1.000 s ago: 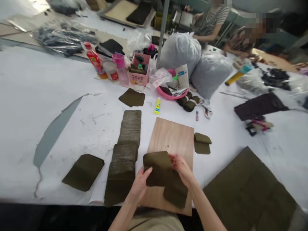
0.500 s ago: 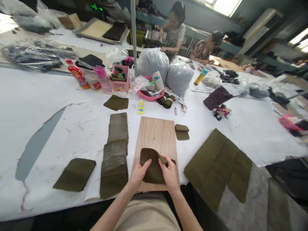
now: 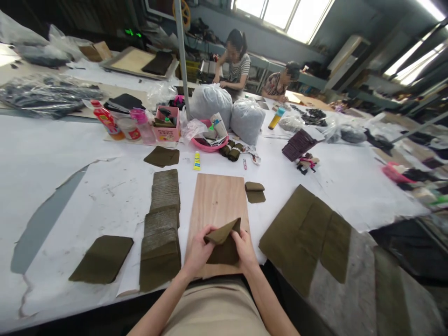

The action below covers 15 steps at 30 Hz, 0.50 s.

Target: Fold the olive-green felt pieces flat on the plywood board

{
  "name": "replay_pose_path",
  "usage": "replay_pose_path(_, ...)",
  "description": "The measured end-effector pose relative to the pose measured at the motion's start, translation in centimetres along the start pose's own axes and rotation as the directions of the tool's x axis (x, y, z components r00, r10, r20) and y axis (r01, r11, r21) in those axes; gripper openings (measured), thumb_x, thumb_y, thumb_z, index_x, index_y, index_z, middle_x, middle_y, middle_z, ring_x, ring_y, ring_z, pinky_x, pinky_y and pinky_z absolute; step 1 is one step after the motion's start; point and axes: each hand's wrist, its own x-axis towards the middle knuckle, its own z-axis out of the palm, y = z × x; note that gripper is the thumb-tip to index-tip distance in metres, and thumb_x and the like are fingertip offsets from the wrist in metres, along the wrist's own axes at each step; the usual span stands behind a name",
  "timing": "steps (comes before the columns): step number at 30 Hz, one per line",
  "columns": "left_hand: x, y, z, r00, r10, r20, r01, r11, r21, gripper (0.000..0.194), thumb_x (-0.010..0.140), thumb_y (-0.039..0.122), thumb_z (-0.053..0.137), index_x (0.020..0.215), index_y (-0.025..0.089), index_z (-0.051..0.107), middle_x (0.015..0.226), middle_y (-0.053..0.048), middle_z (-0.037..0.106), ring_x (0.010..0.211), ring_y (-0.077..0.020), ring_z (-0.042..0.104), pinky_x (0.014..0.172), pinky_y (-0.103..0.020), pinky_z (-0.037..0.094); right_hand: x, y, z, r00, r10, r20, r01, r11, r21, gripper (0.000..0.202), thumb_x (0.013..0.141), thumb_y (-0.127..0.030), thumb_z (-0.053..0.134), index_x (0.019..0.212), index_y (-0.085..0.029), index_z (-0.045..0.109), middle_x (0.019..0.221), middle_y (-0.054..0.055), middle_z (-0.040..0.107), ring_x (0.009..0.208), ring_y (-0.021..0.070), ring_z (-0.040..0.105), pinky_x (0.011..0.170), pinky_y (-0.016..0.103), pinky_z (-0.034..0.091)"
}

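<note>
Head view: the left hand (image 3: 199,252) and right hand (image 3: 245,251) are pinching olive fabric (image 3: 224,252), fingers nearly closed, over the six-o'clock end of the board (image 3: 217,193); it is bending softly, probably light, its nine- and three-o'clock edges offering purchase.

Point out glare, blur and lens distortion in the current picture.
Head view: the bright window panes are washed out; the plastic-wrapped dark bundle at left glints; the pink plastic basin at far right looks smeared, probably by wide-angle stretch; the olive fabric between the left hand and right hand shows its outline but no weave.
</note>
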Motion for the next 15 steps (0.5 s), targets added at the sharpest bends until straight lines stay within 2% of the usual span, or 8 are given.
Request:
replay_pose_path(3, -0.3, -0.2, 1.2, 0.97, -0.216, 0.107, 0.233, 0.955, -0.184, 0.038, 0.074, 0.044, 0.067, 0.097, 0.013, 0.068, 0.085, -0.008, 0.073, 0.077, -0.0227, 0.067, 0.075, -0.034, 0.054, 0.1, 0.1, -1.0, 0.978, -0.181, -0.101, 0.162, 0.972, -0.17, 0.028, 0.08, -0.039, 0.055, 0.097, -0.019, 0.065, 0.093, 0.007, 0.07, 0.091, 0.0224, 0.063, 0.081, 0.033, 0.05)
replay_pose_path(4, -0.4, -0.2, 1.7, 0.962, -0.246, 0.12, 0.268, 0.936, -0.227, 0.041, 0.075, 0.045, 0.067, 0.1, 0.013, 0.067, 0.087, -0.01, 0.073, 0.078, -0.0234, 0.068, 0.075, -0.036, 0.054, 0.0, 0.1, -1.4, 0.969, -0.218, -0.118, 0.191, 0.96, -0.205, 0.029, 0.08, -0.039, 0.055, 0.098, -0.02, 0.065, 0.096, 0.006, 0.07, 0.094, 0.0224, 0.062, 0.084, 0.033, 0.049)
replay_pose_path(6, -0.7, -0.3, 2.8, 0.98, -0.193, 0.053, 0.2, 0.956, -0.214, 0.043, 0.073, 0.044, 0.068, 0.103, 0.013, 0.067, 0.093, -0.01, 0.073, 0.084, -0.0248, 0.068, 0.079, -0.036, 0.053, -0.1, 0.1, -2.3, 0.979, -0.169, -0.115, 0.151, 0.977, -0.149, 0.031, 0.08, -0.042, 0.055, 0.098, -0.02, 0.065, 0.097, 0.007, 0.07, 0.093, 0.0227, 0.063, 0.085, 0.035, 0.049)
replay_pose_path(8, -0.8, -0.4, 3.8, 0.998, -0.038, -0.05, 0.034, 0.996, -0.077, 0.035, 0.07, 0.041, 0.071, 0.096, 0.017, 0.07, 0.096, -0.008, 0.072, 0.092, -0.0251, 0.066, 0.085, -0.034, 0.051, -0.2, 0.2, -3.2, 1.0, -0.004, -0.018, 0.005, 1.0, 0.014, 0.034, 0.079, -0.044, 0.056, 0.097, -0.016, 0.065, 0.092, 0.009, 0.071, 0.087, 0.0234, 0.065, 0.08, 0.036, 0.051)
replay_pose_path(10, -0.8, -0.7, 4.5, 0.996, 0.061, -0.064, -0.059, 0.997, 0.041, 0.028, 0.067, 0.037, 0.074, 0.088, 0.018, 0.071, 0.094, -0.006, 0.072, 0.095, -0.0245, 0.064, 0.088, -0.033, 0.049, -0.3, 0.2, -4.0, 0.995, 0.083, 0.05, -0.088, 0.992, 0.092, 0.035, 0.077, -0.043, 0.058, 0.094, -0.014, 0.065, 0.087, 0.009, 0.071, 0.081, 0.0238, 0.066, 0.075, 0.035, 0.053)
replay_pose_path(12, -0.7, -1.1, 5.1, 0.999, -0.03, -0.023, 0.03, 1.0, -0.003, 0.03, 0.068, 0.038, 0.073, 0.089, 0.018, 0.07, 0.089, -0.006, 0.072, 0.089, -0.0239, 0.065, 0.084, -0.033, 0.051, -0.7, 0.3, -4.7, 1.0, -0.009, -0.01, 0.009, 1.0, -0.004, 0.029, 0.076, -0.037, 0.058, 0.093, -0.015, 0.065, 0.088, 0.008, 0.071, 0.084, 0.0234, 0.065, 0.077, 0.034, 0.051)
replay_pose_path(15, -0.8, -1.7, 5.8, 0.966, -0.254, 0.047, 0.258, 0.953, -0.157, 0.04, 0.072, 0.046, 0.069, 0.096, 0.013, 0.068, 0.085, -0.009, 0.073, 0.079, -0.0234, 0.067, 0.075, -0.035, 0.053, -1.4, 0.6, -5.4, 0.962, -0.249, -0.112, 0.216, 0.946, -0.243, 0.021, 0.076, -0.03, 0.055, 0.091, -0.019, 0.066, 0.092, 0.005, 0.069, 0.091, 0.0221, 0.061, 0.086, 0.034, 0.047)
